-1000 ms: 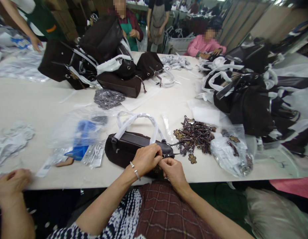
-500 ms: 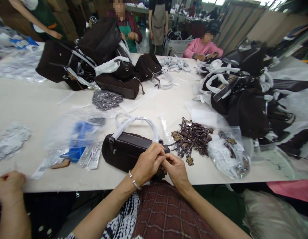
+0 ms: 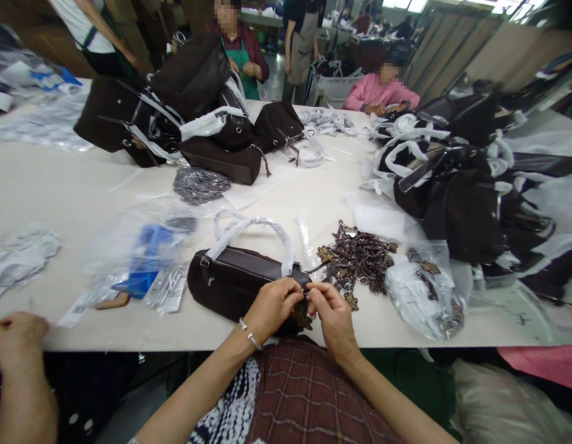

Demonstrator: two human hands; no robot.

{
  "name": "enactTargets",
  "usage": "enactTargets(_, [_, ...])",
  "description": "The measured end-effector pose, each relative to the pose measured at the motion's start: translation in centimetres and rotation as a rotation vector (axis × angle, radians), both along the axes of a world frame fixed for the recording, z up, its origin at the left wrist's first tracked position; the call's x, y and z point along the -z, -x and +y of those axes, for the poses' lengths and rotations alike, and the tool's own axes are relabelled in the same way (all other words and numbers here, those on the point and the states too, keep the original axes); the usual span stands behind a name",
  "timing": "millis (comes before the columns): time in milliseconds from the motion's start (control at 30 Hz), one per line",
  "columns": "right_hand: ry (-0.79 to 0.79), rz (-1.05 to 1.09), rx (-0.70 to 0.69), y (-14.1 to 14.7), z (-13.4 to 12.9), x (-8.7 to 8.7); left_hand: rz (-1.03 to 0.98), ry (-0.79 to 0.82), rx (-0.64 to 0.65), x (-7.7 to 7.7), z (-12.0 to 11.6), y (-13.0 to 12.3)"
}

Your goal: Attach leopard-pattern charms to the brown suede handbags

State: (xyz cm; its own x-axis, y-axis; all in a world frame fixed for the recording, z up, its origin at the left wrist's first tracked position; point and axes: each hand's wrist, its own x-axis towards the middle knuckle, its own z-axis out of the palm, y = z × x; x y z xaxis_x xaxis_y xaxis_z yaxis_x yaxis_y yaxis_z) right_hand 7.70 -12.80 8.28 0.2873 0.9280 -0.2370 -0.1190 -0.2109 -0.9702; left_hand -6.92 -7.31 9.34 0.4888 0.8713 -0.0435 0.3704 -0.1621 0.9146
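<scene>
A dark brown handbag lies on its side in front of me, its handles wrapped in white padding. At its right end my left hand is closed in a pinch, the wrist resting near the bag's side. My right hand pinches with thumb and forefinger just beside it. A patterned flower-shaped bag charm hangs below the fingertips, and both hands grip at its upper end. The small attachment between the fingers is partly hidden. To the right lies a heap of similar brown charms.
A clear plastic bag with charms sits right of the heap. Brown handbags are piled at the back left and right. A blue item lies under plastic on the left. Another person's hand rests at the table's left edge.
My hands have drawn slightly apart, where they were pressed together before. The flower-shaped charm shows more clearly beneath them. The bag has hardly moved.
</scene>
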Motion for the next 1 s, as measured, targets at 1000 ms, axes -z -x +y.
enactTargets(1000, [0.114,0.381,0.072,0.1,-0.3,-2.3,-0.445,0.470,0.095,1.2,-2.1,0.0])
